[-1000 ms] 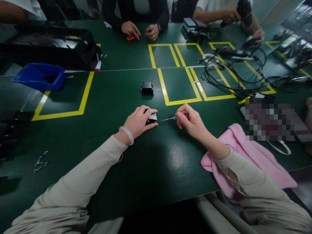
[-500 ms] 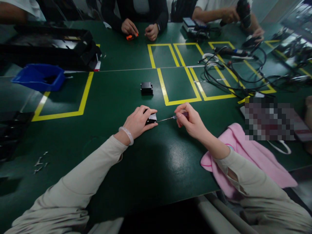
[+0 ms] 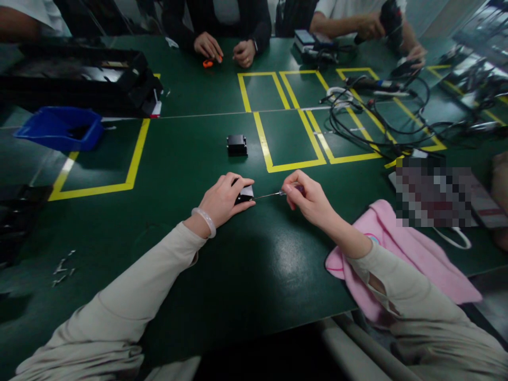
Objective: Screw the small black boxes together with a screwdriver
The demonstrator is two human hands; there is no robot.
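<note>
My left hand [image 3: 223, 201] is wrapped round a small black part with a pale face [image 3: 246, 192], pressing it against the green table [image 3: 222, 275]. My right hand [image 3: 309, 200] pinches the handle of a thin screwdriver [image 3: 273, 194], whose shaft lies nearly level and points left into the side of that part. A second small black block [image 3: 237, 144] sits alone on the table a little beyond my hands.
A pink cloth [image 3: 400, 254] lies under my right forearm. Small metal pieces [image 3: 61, 267] lie at the left. A blue bin [image 3: 59, 128] and a black case [image 3: 79, 79] stand far left. Tangled cables [image 3: 373, 121] cross the yellow-taped boxes at the right. Other people's hands [image 3: 222, 50] work at the far edge.
My hands keep the same hold on the part and the screwdriver. The view has shifted slightly; a person's hands at the far side moved around an orange object.
</note>
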